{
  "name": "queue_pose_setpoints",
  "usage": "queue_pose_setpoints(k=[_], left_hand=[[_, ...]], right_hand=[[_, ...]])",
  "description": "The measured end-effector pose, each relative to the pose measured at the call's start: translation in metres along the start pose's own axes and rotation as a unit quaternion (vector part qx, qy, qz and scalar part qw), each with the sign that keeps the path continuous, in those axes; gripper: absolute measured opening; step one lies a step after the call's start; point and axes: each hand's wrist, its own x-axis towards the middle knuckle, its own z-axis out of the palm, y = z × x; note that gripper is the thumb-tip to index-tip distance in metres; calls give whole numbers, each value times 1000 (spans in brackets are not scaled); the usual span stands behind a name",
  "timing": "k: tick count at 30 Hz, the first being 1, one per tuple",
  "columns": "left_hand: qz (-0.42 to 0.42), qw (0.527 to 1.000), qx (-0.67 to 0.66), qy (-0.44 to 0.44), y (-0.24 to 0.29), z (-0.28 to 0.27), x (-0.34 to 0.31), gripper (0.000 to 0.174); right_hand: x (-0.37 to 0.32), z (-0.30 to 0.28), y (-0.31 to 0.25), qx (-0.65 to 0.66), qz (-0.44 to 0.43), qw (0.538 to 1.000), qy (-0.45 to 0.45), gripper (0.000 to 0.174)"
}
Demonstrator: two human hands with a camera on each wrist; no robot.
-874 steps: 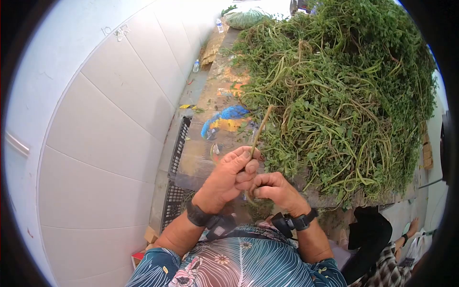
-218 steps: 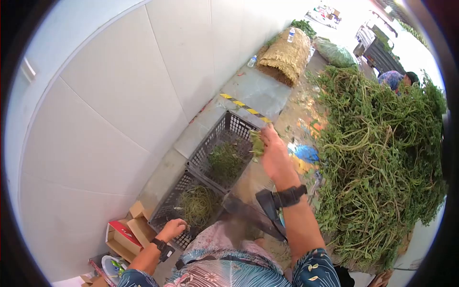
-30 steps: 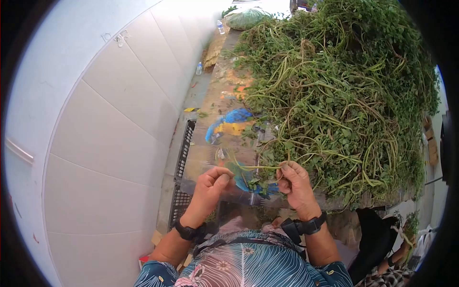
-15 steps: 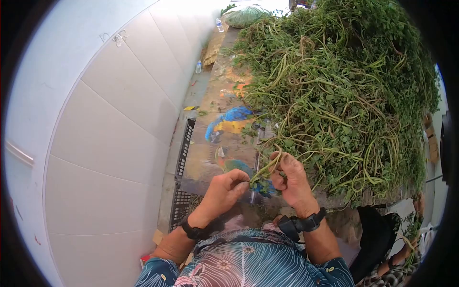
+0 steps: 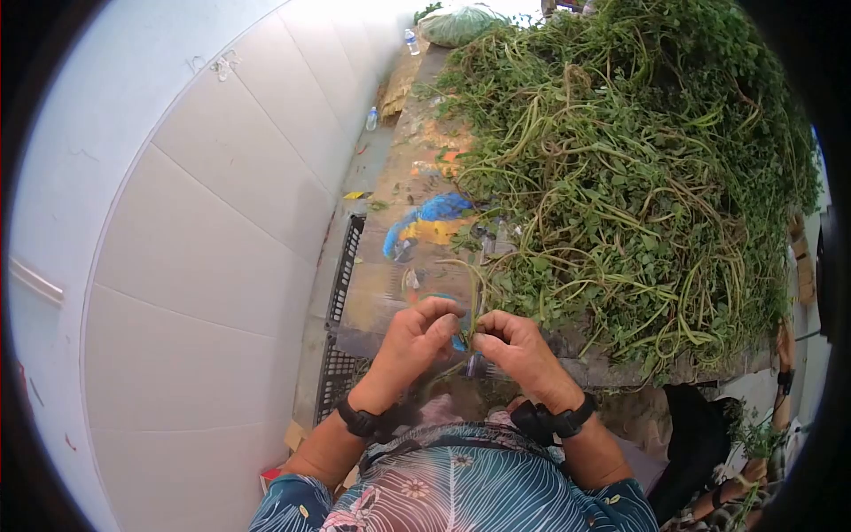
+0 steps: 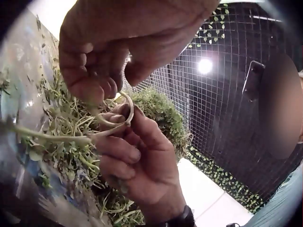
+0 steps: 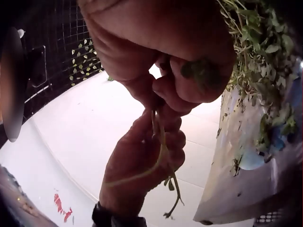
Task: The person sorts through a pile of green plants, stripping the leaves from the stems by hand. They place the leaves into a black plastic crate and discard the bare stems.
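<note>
Fingers [image 6: 120, 150]: curled tight on either side, tips pinching one thin green stem [image 6: 71, 139]; nothing spread or slack.
Left hand [image 5: 412, 330]: thumb and forefinger closed on the stem, knuckles just beside those of the other hand.
Right hand [image 5: 514, 344]: pinching the same stem a little further along; a small loop of it bent round at the fingertips in the left wrist view.
Stem: pale, thin, rising from between the two pinches toward the heap; a short leafy tail hanging free below the left hand in the right wrist view.
Place: at the near edge of the table [image 5: 390, 284], over its printed cover, close in front of the chest.
Heap of greens [image 5: 638, 177]: piled high on the table, tangled stems and small leaves, near the right hand.
Crate [image 5: 341, 293]: black mesh, low beside the table's left edge, against the tiled wall [image 5: 195, 222].
Step in hand, as judged: bending a short span of stem between two pinches.
Doing it well: pinches set close together, bending only the span between them; pressure from the thumb pads rather than the nails, to avoid crushing; leafy tail left clear of the loop; work held at the table edge, away from the heap's loose strands.
Risk, as judged: slipping or tearing of so thin a stem under a sharp pull.
</note>
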Motion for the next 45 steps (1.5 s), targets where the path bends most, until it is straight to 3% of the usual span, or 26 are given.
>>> queue_pose_setpoints(k=[3, 6, 9, 15, 24, 32, 39, 42, 45], left_hand=[[9, 998, 51, -28, 1, 2, 5, 19], [-15, 999, 38, -21, -5, -3, 9, 17], [-29, 995, -99, -8, -8, -8, 13, 16], [-4, 1000, -4, -28, -11, -11, 14, 19], [5, 998, 19, -61, -16, -15, 10, 21], [80, 953, 292, -23, -11, -16, 5, 16], [106, 859, 499, -31, -16, -15, 2, 20], [61, 939, 338, -22, -10, -14, 2, 18], [29, 963, 266, -44, -8, -15, 1, 17]], right_hand=[[-2, 4, -11, -64, 7, 997, -33, 12], [0, 5, -5, -2, 2, 1000, -28, 13], [-2, 2, -8, 29, 28, 999, -18, 18], [3, -3, -4, -11, 15, 1000, -23, 19], [6, -7, 3, -30, 6, 1000, 2, 18], [3, -5, 1, -148, -33, 988, 4, 17], [0, -6, 6, -203, -18, 979, -9, 18], [0, -6, 7, -153, -28, 988, -3, 19], [-2, -5, 3, -149, -33, 988, -29, 19]])
